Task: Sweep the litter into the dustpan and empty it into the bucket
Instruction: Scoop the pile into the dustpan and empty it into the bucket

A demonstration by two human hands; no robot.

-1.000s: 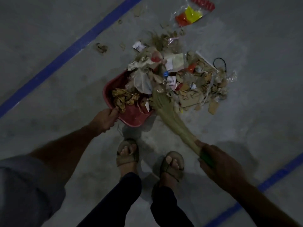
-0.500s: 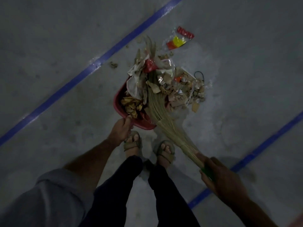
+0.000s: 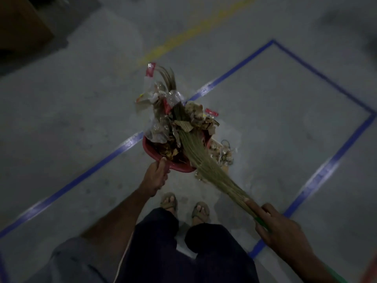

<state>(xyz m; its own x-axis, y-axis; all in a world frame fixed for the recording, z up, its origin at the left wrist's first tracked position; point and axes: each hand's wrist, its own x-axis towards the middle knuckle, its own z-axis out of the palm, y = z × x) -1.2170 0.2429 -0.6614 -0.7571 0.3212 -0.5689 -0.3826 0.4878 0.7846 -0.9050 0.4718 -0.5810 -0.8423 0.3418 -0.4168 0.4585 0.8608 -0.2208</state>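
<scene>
Fingers of the left hand [image 3: 155,176] curl round the near rim of the red dustpan [image 3: 163,155], heaped with litter [image 3: 175,121]. Grass broom [image 3: 204,160] bristles press across the heap; the right hand [image 3: 279,229] grips its green handle. Leftover scraps [image 3: 222,152] lie on the floor [image 3: 81,119] just right of the pan.

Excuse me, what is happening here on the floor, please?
A person is clearing litter from a concrete floor. The left hand grips the rim of a red dustpan, heaped with dry leaves and plastic wrappers. The right hand holds a grass broom, whose bristles lie over the pile. Some scraps remain on the floor beside the dustpan. No bucket is in view.
</scene>
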